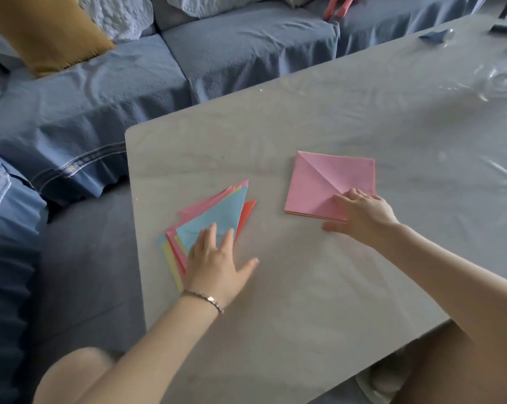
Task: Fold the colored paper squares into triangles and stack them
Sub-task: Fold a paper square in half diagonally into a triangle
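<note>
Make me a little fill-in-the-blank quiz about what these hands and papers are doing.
The left hand presses on the pile of triangles, whose top one is light ____.
The right hand touches the stack of squares, whose top sheet is ____.
The bracelet sits on the ____ wrist.
Missing: blue; pink; left.

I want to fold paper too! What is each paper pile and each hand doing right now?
Triangle pile: folded, fanned out, blue on top.
Square pile: unfolded, lying flat, pink top sheet creased corner to corner.
Left hand: fingers straight, resting on the triangle pile.
Right hand: fingertips touching the square pile's near corner, thumb on the table.
</note>
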`<state>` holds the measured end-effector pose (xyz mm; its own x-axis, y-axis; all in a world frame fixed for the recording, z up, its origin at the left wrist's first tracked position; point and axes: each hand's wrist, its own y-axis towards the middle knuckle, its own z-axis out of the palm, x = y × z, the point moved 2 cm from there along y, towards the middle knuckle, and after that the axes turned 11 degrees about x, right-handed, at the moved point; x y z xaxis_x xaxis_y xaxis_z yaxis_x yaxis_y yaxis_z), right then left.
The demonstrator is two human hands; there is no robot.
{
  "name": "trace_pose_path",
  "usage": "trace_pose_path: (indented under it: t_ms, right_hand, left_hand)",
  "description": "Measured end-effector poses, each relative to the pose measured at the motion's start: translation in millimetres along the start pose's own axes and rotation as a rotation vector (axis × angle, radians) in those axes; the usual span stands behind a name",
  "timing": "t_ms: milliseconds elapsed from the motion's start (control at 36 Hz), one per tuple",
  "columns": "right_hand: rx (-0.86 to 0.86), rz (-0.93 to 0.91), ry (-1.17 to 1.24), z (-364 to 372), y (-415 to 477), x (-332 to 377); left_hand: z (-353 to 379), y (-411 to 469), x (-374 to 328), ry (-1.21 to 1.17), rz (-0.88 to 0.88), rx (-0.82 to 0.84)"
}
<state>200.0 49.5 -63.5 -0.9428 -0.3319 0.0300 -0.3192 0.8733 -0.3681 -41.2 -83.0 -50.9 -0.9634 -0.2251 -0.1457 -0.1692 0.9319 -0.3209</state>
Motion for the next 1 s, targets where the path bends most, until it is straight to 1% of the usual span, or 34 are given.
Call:
trace_pose_path:
  t_ms: [83, 194, 333, 500, 556, 583, 611, 667, 694, 750, 778, 861, 917, 1000]
  right_hand:
    - [-0.014, -0.003, -0.098, -1.2, -2.7, 5.3]
    - [-0.091, -0.006, -0.239, 2.8, -3.2, 6.8]
    - [-0.141, -0.021, -0.304, 7.4, 1.6, 2.6]
    - [-0.172, -0.075, -0.251, 6.9, -4.2, 5.2]
    - [-0.175, -0.111, -0.223, 8.5, -11.5, 7.8]
    - [-0.186, -0.138, -0.196, 10.5, -15.8, 9.2]
    - [-0.206, -0.171, -0.161, 13.6, -20.1, 10.0]
    - [-0.265, -0.249, -0.092, 20.1, -28.4, 10.8]
    - [-0.295, -0.281, -0.074, 23.8, -32.1, 10.1]
    - [-0.371, -0.314, -0.049, 30.8, -39.2, 8.7]
    - [-0.397, -0.322, -0.038, 33.4, -42.8, 9.7]
    - [-0.467, -0.335, -0.008, 37.1, -50.6, 15.0]
    - [-0.501, -0.330, 0.005, 37.8, -52.0, 16.3]
    - [-0.517, -0.324, 0.019, 39.9, -50.9, 16.7]
  left_hand:
    - [14.0, -2.9, 4.0, 0.084, -0.037, 0.052]
    - [11.9, -0.2, 17.8, 0.076, -0.035, 0.032]
    - [11.9, -1.7, 30.2, 0.075, -0.037, 0.043]
    - [14.9, -4.9, 28.3, 0.081, -0.047, 0.024]
    - [15.5, -5.4, 25.2, 0.059, -0.072, 0.004]
    - [13.9, -6.0, 22.5, 0.033, -0.072, -0.031]
    - [12.3, -5.4, 18.5, -0.009, -0.049, -0.107]
    - [13.3, -0.9, 10.7, -0.125, 0.055, -0.290]
    - [12.1, 0.7, 3.1, -0.201, 0.107, -0.340]
    - [5.2, 5.2, -16.1, -0.400, 0.157, -0.286]
    - [1.7, 7.5, -25.1, -0.514, 0.135, -0.212]
    - [1.2, 19.6, -44.8, -0.797, -0.052, 0.004]
    - [1.2, 27.2, -54.2, -0.905, -0.143, 0.061]
    - [2.4, 34.6, -65.0, -1.015, -0.213, 0.081]
